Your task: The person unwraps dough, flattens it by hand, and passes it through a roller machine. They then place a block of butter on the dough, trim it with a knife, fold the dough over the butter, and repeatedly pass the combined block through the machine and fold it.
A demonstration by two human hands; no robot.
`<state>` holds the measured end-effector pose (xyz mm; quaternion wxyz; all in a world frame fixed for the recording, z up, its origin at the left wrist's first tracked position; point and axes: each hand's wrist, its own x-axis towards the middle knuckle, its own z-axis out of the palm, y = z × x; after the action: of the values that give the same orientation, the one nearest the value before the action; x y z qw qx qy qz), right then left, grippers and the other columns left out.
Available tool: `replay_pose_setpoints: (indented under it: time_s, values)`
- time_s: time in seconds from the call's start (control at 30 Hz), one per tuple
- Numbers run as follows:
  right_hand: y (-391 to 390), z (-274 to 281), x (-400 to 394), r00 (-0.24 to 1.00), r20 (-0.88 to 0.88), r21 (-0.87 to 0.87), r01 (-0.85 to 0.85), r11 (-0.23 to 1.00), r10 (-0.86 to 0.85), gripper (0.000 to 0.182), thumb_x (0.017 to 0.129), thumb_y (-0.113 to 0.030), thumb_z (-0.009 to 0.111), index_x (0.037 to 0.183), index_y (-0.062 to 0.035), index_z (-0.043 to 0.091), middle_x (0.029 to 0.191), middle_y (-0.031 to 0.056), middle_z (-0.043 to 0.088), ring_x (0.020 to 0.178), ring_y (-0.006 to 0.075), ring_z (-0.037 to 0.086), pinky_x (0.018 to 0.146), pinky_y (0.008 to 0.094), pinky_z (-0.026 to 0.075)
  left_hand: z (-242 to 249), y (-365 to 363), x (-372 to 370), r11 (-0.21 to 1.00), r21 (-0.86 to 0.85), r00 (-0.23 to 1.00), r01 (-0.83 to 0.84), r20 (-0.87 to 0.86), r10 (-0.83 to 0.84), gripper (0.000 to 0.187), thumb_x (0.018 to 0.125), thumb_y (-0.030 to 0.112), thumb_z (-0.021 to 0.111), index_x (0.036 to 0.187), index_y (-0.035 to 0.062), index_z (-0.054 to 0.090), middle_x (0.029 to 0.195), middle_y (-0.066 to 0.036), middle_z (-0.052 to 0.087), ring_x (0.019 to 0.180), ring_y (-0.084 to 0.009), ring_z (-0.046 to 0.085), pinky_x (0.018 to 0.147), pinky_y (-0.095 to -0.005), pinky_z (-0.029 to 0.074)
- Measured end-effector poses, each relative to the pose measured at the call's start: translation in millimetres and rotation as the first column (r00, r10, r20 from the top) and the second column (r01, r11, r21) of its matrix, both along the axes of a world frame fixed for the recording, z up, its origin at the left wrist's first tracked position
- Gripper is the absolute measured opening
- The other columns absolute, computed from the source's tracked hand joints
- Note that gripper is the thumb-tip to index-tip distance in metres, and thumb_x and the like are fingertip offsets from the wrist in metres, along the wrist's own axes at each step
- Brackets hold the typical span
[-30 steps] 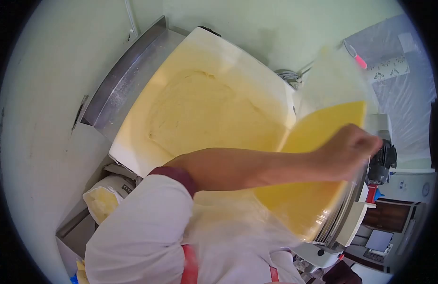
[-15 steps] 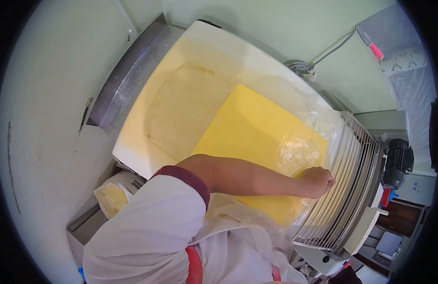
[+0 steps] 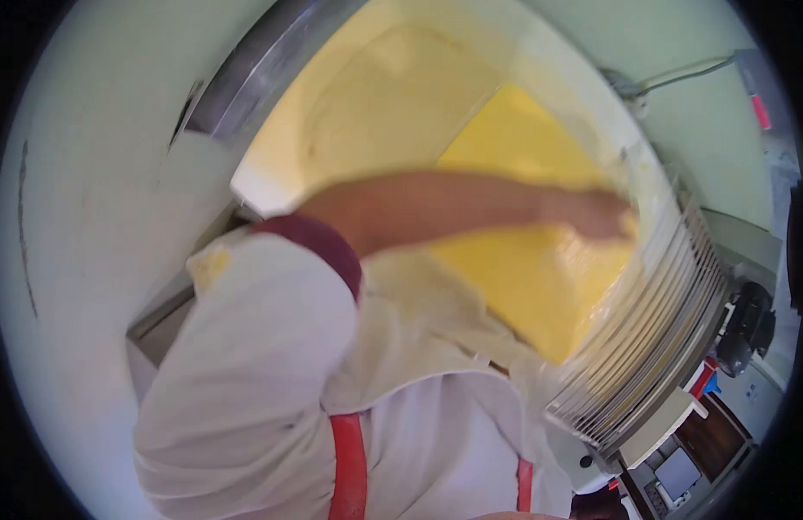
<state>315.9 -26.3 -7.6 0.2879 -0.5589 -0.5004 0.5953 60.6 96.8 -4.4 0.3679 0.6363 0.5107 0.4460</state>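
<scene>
My left hand (image 3: 601, 214), blurred by motion, is closed at the right edge of a flat yellow slab of butter or margarine (image 3: 514, 143). It appears to grip clear plastic film (image 3: 584, 251), which wrinkles and shines over the slab's right part. My forearm crosses above the slab and hides its middle. Beyond the slab's left edge, a pale rolled-out sheet of dough (image 3: 384, 95) lies on the white work surface (image 3: 261, 186). My right hand is out of sight.
A wire guard (image 3: 644, 329) stands right of the slab, with a dark motor (image 3: 748, 329) beyond it. A metal tray (image 3: 245, 78) runs along the far left edge of the surface. A cable (image 3: 688, 78) hangs on the wall.
My left hand has moved away from my body, up in the view, along the slab's right edge, still closed. The camera view has shifted, and the work surface sits higher in it.
</scene>
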Motion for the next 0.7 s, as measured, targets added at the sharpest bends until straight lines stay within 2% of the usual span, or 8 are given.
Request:
replay_pose_setpoints:
  time_s: [0.07,0.1,0.13,0.33,0.47,0.53,0.57,0.7]
  values:
    - [-1,1,6,1.0,-0.012,-0.008,0.006,1.0,-0.006,0.063,0.099,-0.045,0.04,0.142,0.0002,0.036,0.146,0.0181,0.037,0.136,0.0302,0.032,0.111,0.041,0.027,-20,-35,-68,0.978,-0.059,0.898,-0.202,-0.409,0.161,0.065,0.096,0.047,0.044,0.14,-0.0012,0.038,0.146,-0.022,0.038,0.138,-0.0356,0.032,0.115,-0.0436,0.024]
    - [-2,2,8,1.0,-0.018,-0.011,0.001,1.0,-0.001,0.062,0.099,-0.045,0.039,0.142,0.0002,0.036,0.146,0.0179,0.038,0.136,0.0299,0.033,0.111,0.0409,0.027,-13,-56,-85,0.943,-0.099,0.753,-0.317,-0.63,0.187,0.067,0.098,0.045,0.041,0.145,-0.0014,0.029,0.153,-0.019,0.026,0.144,-0.0328,0.019,0.119,-0.0425,0.014]
    - [-1,2,9,1.0,-0.024,-0.015,0.001,1.0,-0.001,0.062,0.099,-0.045,0.039,0.142,0.0002,0.036,0.146,0.0177,0.038,0.136,0.0297,0.033,0.111,0.0409,0.027,-24,-74,-94,0.908,-0.118,0.696,-0.401,-0.684,0.219,0.069,0.099,0.046,0.035,0.149,0.0004,0.022,0.157,-0.016,0.017,0.147,-0.0284,0.012,0.12,-0.0417,0.01]
    - [-7,1,19,0.999,-0.048,-0.053,0.005,0.999,-0.008,0.062,0.099,-0.045,0.039,0.141,0.0,0.037,0.145,0.0164,0.039,0.135,0.0285,0.034,0.111,0.0404,0.027,-46,-108,-93,0.895,0.107,0.541,-0.434,-0.763,0.354,0.066,0.1,0.045,0.027,0.151,0.003,0.019,0.159,-0.01,0.014,0.148,-0.0212,0.01,0.121,-0.0415,0.006]
    - [-12,-3,26,0.997,-0.044,-0.081,0.056,0.995,-0.06,0.061,0.099,-0.045,0.039,0.141,0.0,0.038,0.145,0.0155,0.04,0.134,0.0276,0.035,0.11,0.0401,0.028,-52,-94,-96,0.898,0.103,0.466,-0.427,-0.827,0.316,0.064,0.1,0.042,0.03,0.15,0.0033,0.022,0.158,-0.011,0.019,0.147,-0.0228,0.013,0.12,-0.0428,0.007]
    - [-18,-11,25,0.995,-0.053,-0.108,0.08,0.991,-0.086,0.061,0.1,-0.045,0.038,0.141,-0.0001,0.038,0.145,0.0151,0.04,0.134,0.0272,0.036,0.11,0.0399,0.028,-70,-92,-103,0.891,0.153,0.548,-0.428,-0.74,0.39,0.065,0.098,0.041,0.036,0.149,0.002,0.024,0.157,-0.015,0.022,0.146,-0.0259,0.017,0.12,-0.0434,0.008]
    - [-22,-16,21,0.992,-0.066,-0.129,0.094,0.987,-0.103,0.061,0.1,-0.045,0.038,0.141,-0.0001,0.039,0.145,0.0149,0.04,0.134,0.027,0.036,0.11,0.0399,0.028,-66,-94,-103,0.886,0.063,0.62,-0.46,-0.691,0.371,0.065,0.098,0.038,0.038,0.15,0.0021,0.023,0.157,-0.016,0.021,0.146,-0.0273,0.018,0.119,-0.0431,0.009]
    - [-23,-53,-3,0.964,-0.189,-0.236,0.139,0.962,-0.185,0.06,0.1,-0.045,0.038,0.14,-0.0002,0.039,0.145,0.0141,0.041,0.133,0.0262,0.037,0.11,0.0396,0.028,-69,-127,-88,0.901,0.193,0.427,-0.388,-0.829,0.362,0.064,0.097,0.032,0.043,0.149,-0.0007,0.024,0.156,-0.018,0.024,0.145,-0.0293,0.02,0.118,-0.0419,0.014]
